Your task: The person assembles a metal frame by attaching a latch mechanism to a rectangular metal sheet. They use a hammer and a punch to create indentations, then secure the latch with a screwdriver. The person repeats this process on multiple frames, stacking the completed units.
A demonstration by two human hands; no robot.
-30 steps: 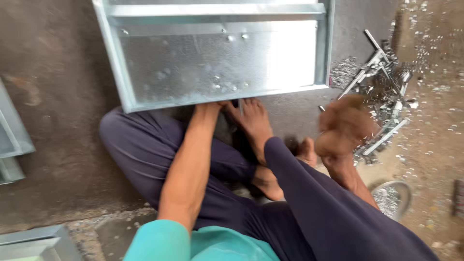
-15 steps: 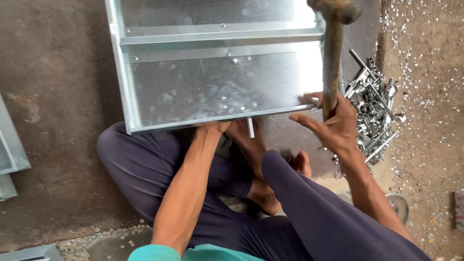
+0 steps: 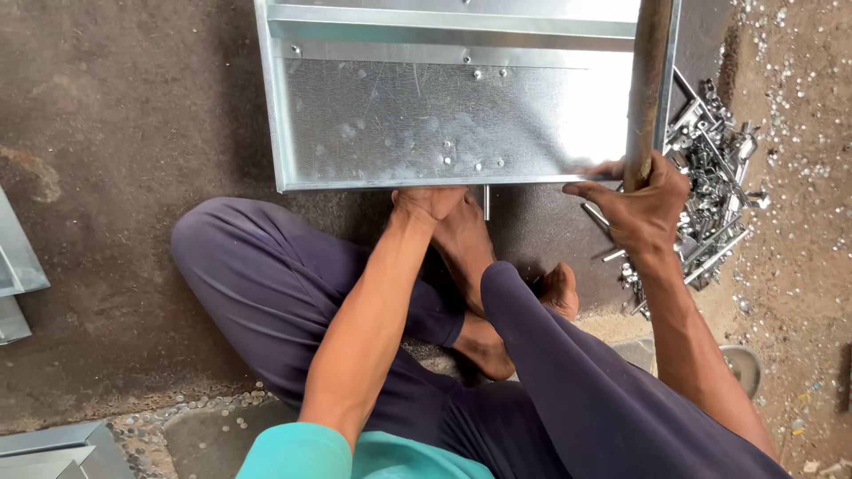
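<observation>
A shiny galvanized sheet-metal panel with folded rims lies on the ground in front of me. My left hand reaches under its near edge and grips it, fingers mostly hidden, beside my bare foot. A thin metal pin sticks down just below that edge. My right hand is closed around a brown wooden handle that rises out of the top of the view; its head is out of sight.
A heap of small metal brackets and strips lies at the right, with metal punch-outs scattered on the dirt. Other sheet-metal pieces sit at the left edge and bottom left. My crossed legs fill the foreground.
My right hand swung up from near the bracket heap with the handle and now holds it upright over the panel's right edge. My left hand stayed at the near edge.
</observation>
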